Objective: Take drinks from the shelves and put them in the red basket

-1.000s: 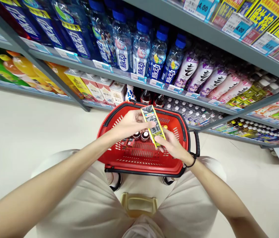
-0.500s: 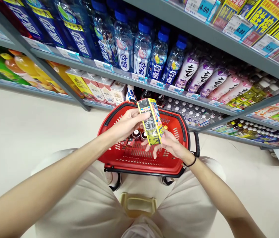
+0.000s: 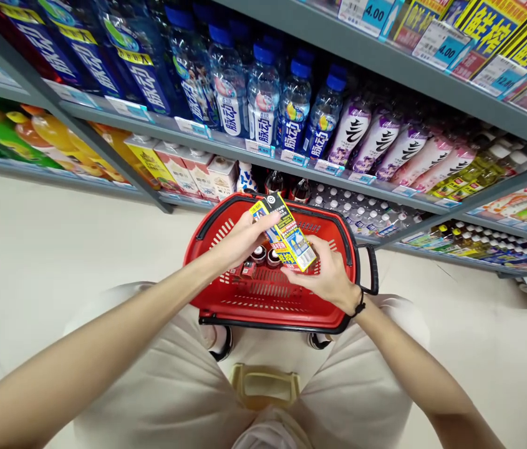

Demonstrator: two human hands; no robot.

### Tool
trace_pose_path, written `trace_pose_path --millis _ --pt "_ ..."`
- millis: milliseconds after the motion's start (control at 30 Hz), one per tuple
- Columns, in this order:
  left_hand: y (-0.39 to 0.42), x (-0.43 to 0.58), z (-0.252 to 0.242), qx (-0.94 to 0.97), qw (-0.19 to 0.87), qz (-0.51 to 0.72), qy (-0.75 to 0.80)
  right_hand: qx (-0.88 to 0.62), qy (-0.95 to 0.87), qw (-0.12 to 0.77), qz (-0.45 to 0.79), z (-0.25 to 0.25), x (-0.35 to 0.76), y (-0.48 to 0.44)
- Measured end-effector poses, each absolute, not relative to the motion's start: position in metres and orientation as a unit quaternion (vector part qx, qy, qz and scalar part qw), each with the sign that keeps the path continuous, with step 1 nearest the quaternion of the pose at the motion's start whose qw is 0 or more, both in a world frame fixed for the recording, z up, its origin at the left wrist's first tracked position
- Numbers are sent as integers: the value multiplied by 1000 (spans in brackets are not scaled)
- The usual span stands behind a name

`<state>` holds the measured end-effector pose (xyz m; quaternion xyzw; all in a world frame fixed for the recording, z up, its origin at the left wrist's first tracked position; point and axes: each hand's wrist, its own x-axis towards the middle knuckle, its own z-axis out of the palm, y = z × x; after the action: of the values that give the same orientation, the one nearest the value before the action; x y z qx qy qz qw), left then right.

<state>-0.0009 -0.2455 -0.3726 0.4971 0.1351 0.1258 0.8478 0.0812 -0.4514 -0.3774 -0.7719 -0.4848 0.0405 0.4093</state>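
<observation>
Glossy oblong carton (image 3: 290,239) turned — left hand (image 3: 243,239), right hand (image 3: 333,279) gripping; slotted basket (image 3: 307,305) below.

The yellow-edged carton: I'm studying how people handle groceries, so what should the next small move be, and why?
Probably lower the yellow-edged carton into the red basket: the left hand and right hand both hold it over the basket's opening, and red-and-black packaging already lies inside, which suggests that goods are gathered there.

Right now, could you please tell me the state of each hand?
Left hand: closed on the upper end of the yellow-and-black box.
Right hand: closed around the lower end of the same box.
</observation>
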Motion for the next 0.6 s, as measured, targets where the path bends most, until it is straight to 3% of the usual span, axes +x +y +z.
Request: trace_pose_path --millis 133,233,333,500,600 --pt "-243 -4 -369 492 857 112 103 -777 -520 355 -11 -387 89 -455" --pt "-243 -5 -368 501 853 111 98 -772 -519 366 -9 -385 88 -454" --pt "-244 -6 -366 501 853 112 93 -749 -487 447 49 -376 81 -449" --pt "-241 -9 -361 482 867 109 63 -644 -320 635 282 -364 82 -439" --pt "-238 -8 -360 550 823 129 61 -567 -243 677 402 -364 90 -435"
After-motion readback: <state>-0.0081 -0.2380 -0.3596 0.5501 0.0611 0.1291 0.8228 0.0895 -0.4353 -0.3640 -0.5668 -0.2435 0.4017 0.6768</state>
